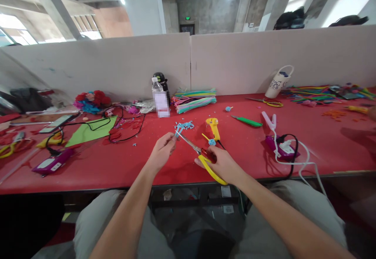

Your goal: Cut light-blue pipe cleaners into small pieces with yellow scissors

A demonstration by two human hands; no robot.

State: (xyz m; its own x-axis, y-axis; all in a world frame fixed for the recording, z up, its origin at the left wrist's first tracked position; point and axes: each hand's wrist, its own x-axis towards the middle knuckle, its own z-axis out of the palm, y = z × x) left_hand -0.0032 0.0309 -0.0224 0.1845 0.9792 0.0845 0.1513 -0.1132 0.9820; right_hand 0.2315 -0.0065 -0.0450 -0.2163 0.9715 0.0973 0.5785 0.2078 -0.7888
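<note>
Between the fingertips of my left hand (pixel 163 148) are light blue pipe cleaners (pixel 178 130), pinched with their ends pointing away from me. My right hand (pixel 223 162) grips scissors (pixel 209 166) with yellow and red handles. The blades reach to the upper left and meet the blue ends; whether they are parted there is too small to tell. Just beyond lies a small pile of cut blue pieces (pixel 185 125). A yellow glue gun (pixel 213 129) rests right of the pile, with a blue fluffy ball (pixel 212 142) on a yellow stem beside it.
Bundled pipe cleaners (pixel 195 100) and a plastic bottle (pixel 160 100) stand by the partition. A green-handled tool (pixel 248 121), a purple power strip (pixel 282 148) and white cables are to the right. Leftward lie green paper (pixel 92 131), black cable and another purple power strip (pixel 53 162). Another person's hand shows far right.
</note>
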